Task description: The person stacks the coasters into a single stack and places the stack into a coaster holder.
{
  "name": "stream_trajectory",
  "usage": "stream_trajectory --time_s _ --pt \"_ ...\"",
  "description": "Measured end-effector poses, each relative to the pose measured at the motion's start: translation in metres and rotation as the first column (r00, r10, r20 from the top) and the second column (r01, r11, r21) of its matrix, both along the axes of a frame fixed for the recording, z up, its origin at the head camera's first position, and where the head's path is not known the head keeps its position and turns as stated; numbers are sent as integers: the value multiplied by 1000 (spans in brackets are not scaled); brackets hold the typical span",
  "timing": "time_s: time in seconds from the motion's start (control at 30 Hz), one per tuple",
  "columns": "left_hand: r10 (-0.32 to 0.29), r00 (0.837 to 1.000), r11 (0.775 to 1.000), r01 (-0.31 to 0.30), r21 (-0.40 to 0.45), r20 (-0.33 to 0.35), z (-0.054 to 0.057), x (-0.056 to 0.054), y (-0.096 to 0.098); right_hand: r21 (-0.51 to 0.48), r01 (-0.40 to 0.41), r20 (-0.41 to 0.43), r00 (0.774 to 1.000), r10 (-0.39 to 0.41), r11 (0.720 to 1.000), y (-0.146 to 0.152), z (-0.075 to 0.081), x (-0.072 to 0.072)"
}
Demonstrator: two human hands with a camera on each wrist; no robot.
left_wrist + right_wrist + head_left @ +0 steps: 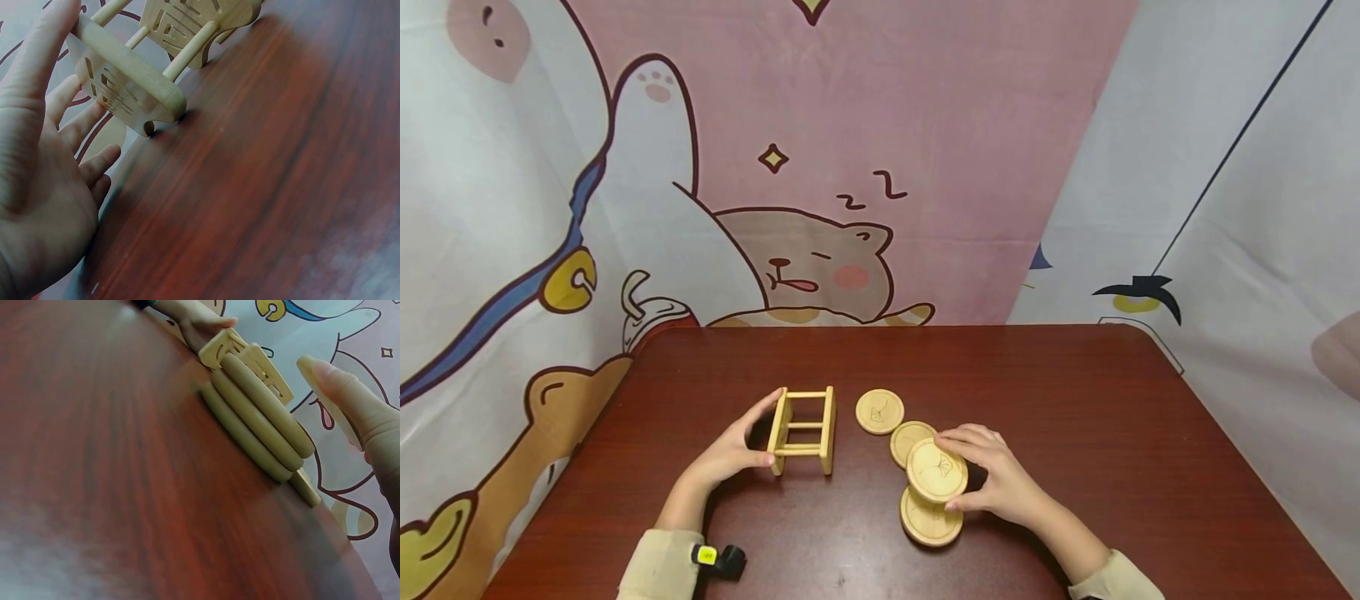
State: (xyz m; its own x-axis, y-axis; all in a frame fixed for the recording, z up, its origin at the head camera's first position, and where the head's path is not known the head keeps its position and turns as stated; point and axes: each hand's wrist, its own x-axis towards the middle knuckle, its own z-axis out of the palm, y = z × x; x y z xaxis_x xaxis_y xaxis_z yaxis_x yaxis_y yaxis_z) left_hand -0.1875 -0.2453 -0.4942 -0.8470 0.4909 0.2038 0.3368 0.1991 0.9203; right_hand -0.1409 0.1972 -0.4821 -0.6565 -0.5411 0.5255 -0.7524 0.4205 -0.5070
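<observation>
In the head view, a light wooden coaster rack (pixel 828 429) with two side panels joined by rods stands on the table. My left hand (pixel 735 448) grips its left panel, thumb at the near end and fingers at the far end. The slotted panel (pixel 128 72) shows in the left wrist view. My right hand (pixel 1000 475) holds a round wooden coaster (pixel 937 469) by its edge, fingers at the far side and thumb at the near side. Beneath it lies a coaster stack (pixel 931 525), which the right wrist view shows as three coasters (pixel 256 419).
Two more coasters, one farther back (pixel 880 412) and one partly covered in view (pixel 910 442), lie between rack and stack. The dark red-brown table (pixel 1037 375) meets a cartoon-printed cloth (pixel 985 167) behind. A black wrist device (pixel 730 562) sits by my left sleeve.
</observation>
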Motion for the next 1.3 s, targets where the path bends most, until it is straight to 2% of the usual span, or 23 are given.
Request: stream_trajectory --time_s 0.5,0.87,1.3 --pt "5 1000 1000 -5 -6 8 0 -1 -1 17 -49 -57 997 50 999 -1 -6 14" --pt "-10 1000 1000 10 -2 -7 -3 -2 -1 43 -69 -39 997 71 997 -3 -9 23" --pt "4 1000 1000 -4 -13 1 -2 -1 -1 75 -77 -45 996 81 994 -4 -12 27"
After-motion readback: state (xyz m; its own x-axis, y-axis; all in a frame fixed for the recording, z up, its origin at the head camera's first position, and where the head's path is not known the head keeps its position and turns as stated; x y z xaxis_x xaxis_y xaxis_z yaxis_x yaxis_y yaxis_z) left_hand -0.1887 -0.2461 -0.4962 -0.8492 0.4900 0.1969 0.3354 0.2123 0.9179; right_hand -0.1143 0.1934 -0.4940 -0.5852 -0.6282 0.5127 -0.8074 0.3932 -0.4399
